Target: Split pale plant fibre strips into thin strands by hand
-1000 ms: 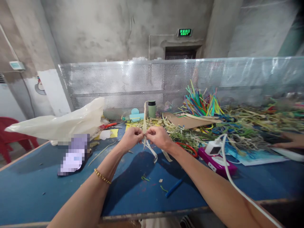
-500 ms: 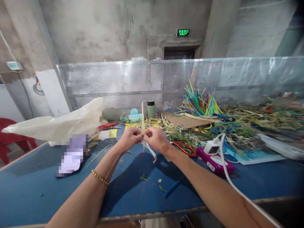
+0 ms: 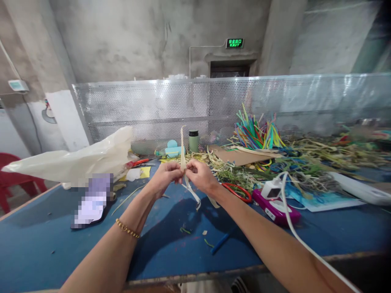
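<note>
Between my two hands stands a pale dry leaf strip (image 3: 183, 152), narrow and upright, tapering to a thin tip above my fingers. My left hand (image 3: 170, 172) pinches it from the left, thumb against fingers. From the other side my right hand (image 3: 198, 174) grips the same strip, its fingertips almost touching those of the left. Whitish strips (image 3: 193, 197) lie on the blue table (image 3: 171, 248) below and behind my hands. The exact spot of each pinch is partly hidden by the fingers.
On the left are a phone (image 3: 93, 201) and a cream plastic bag (image 3: 91, 154). Behind my hands stands a green tumbler (image 3: 193, 142). To the right lie red-handled scissors (image 3: 236, 192), a purple box (image 3: 276, 209) with a white cable, dried plant stems (image 3: 324, 148) and coloured pipe cleaners (image 3: 258, 132).
The strip's upper end, bent over to the right before, now points nearly straight up. Both hands stay close together, with only slight finger shifts.
</note>
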`<control>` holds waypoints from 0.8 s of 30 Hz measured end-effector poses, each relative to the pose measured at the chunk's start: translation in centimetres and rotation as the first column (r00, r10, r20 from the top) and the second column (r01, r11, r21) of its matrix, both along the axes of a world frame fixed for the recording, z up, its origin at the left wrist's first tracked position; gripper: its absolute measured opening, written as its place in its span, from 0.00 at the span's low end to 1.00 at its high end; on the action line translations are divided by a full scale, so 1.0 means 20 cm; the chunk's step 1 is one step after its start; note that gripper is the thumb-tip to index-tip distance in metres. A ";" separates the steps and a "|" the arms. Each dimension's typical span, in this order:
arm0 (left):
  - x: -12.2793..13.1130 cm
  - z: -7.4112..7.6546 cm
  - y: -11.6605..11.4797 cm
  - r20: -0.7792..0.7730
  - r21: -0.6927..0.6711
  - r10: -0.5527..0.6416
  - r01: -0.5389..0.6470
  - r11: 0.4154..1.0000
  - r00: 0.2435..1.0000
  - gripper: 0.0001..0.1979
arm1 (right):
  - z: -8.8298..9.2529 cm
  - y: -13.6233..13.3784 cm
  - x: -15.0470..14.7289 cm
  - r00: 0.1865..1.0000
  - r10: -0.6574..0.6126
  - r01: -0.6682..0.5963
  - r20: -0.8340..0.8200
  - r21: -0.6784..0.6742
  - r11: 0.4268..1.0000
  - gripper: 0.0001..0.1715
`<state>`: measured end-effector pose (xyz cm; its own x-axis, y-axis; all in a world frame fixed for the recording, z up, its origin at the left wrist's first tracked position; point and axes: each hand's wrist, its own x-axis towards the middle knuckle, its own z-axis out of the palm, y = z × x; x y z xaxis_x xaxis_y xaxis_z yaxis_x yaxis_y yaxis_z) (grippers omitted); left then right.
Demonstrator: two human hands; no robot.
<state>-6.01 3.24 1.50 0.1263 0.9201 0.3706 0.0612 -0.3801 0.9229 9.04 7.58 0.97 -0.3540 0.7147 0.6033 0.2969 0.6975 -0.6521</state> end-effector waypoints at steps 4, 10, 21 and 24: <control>0.01 0.01 -0.01 0.129 -0.003 -0.063 0.064 0.998 0.990 0.06 | -0.02 0.03 0.00 0.996 -0.086 0.087 0.017 -0.071 0.994 0.02; 0.00 0.09 -0.09 0.315 -0.020 -0.238 0.257 0.966 0.919 0.05 | -0.04 0.14 0.07 0.957 -0.246 0.271 0.154 -0.167 0.948 0.06; -0.24 0.27 -0.28 0.557 0.389 -0.443 0.250 0.886 0.703 0.09 | -0.06 0.28 0.23 0.932 -0.296 0.360 0.209 -0.447 0.819 0.17; -0.22 0.23 -0.20 0.434 0.098 -0.174 0.146 0.984 0.884 0.07 | -0.03 0.22 0.20 0.984 -0.166 0.177 0.068 -0.504 0.845 0.13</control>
